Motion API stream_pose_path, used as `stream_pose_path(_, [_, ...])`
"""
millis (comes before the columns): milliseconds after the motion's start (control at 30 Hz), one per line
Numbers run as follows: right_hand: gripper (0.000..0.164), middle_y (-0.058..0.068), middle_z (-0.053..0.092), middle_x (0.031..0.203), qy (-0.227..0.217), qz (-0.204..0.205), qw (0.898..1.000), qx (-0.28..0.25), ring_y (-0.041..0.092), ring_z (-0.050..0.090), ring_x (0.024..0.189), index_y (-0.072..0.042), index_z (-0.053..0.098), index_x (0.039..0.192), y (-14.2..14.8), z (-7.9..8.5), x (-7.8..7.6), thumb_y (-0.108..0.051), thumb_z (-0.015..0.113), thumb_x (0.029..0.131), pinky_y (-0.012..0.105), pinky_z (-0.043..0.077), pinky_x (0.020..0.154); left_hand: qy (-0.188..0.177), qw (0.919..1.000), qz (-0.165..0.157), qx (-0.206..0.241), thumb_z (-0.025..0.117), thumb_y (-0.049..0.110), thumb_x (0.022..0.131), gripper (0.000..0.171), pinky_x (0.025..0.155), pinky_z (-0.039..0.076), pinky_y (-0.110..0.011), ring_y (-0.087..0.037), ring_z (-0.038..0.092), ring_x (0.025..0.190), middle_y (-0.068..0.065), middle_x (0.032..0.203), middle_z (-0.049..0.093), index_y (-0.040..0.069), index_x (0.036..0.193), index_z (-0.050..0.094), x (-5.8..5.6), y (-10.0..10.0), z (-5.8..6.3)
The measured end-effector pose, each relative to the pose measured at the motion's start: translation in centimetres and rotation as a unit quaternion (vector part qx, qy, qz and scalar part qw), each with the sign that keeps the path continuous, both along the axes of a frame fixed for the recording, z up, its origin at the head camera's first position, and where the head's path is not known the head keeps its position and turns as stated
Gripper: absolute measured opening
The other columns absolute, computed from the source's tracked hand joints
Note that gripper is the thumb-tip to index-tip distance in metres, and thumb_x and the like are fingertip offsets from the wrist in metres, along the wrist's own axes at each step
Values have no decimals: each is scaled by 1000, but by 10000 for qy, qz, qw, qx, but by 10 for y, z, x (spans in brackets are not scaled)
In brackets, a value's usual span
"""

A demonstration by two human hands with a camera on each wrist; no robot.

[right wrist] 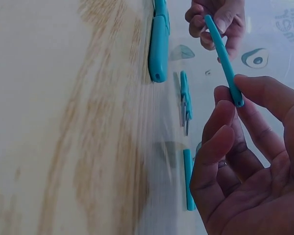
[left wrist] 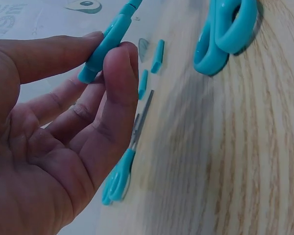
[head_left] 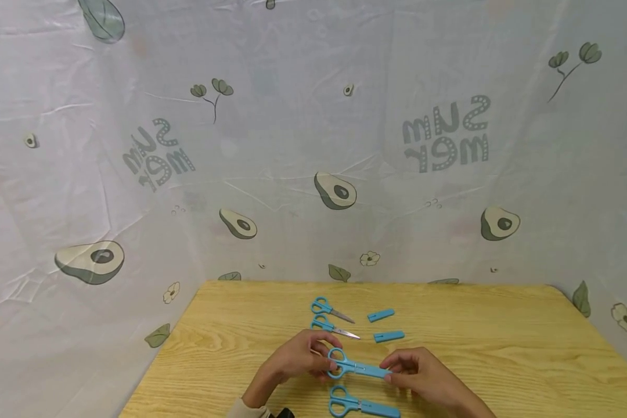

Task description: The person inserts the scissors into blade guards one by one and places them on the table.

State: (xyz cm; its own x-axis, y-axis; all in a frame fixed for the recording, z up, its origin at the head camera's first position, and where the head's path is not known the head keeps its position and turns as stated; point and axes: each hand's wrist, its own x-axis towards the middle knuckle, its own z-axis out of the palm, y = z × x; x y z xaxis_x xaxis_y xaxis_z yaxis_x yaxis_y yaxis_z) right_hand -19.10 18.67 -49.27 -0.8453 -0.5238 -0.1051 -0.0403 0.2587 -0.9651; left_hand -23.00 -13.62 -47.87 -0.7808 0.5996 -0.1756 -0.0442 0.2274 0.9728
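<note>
A pair of blue scissors (head_left: 348,366) with its blades inside a blue cover (head_left: 372,371) is held between my two hands above the table. My left hand (head_left: 303,355) pinches the handle loops between thumb and fingers. At the other end, my right hand (head_left: 427,374) pinches the tip of the cover, as the cover tip (right wrist: 235,95) in the right wrist view also shows. Closer to me lies another covered pair of scissors (head_left: 378,409). Beyond the hands are two scissors with bare blades, the farther scissors (head_left: 321,306) and the nearer scissors (head_left: 323,323).
Two loose blue blade covers, the farther cover (head_left: 381,315) and the nearer cover (head_left: 389,337), lie right of the bare-bladed scissors. Everything rests on a wood-grain table (head_left: 501,325). A pale printed sheet (head_left: 292,145) hangs behind the table and along its sides.
</note>
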Motion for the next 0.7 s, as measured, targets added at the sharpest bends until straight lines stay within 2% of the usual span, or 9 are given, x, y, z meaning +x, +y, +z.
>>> stream_pose_path(267, [23,9,73,96,117,53,9999,86,10,63,76,1,76,117,3,-7,0,-16,73,103,22,52,62,136,9999,-80,60,74,-5,96,26,59,59,-21,-10,71,64,-11,90,79,4,120,72,-1,1,-8])
stream_pose_path(433, [23,9,75,96,142,152,9997,-87,10,65,76,5,74,118,4,-10,1,-13,71,104,23,54,65,205,9997,-63,66,74,-4,96,25,58,59,-21,-10,70,64,-7,88,76,3,120,72,0,1,-9])
stream_pose_path(700, [20,4,73,93,-13,117,9999,67,8,61,75,3,75,116,3,-14,3,-13,72,103,19,48,61,365,9993,-31,-90,75,-3,96,25,57,57,-20,-11,70,65,-3,88,71,5,119,73,0,2,-14])
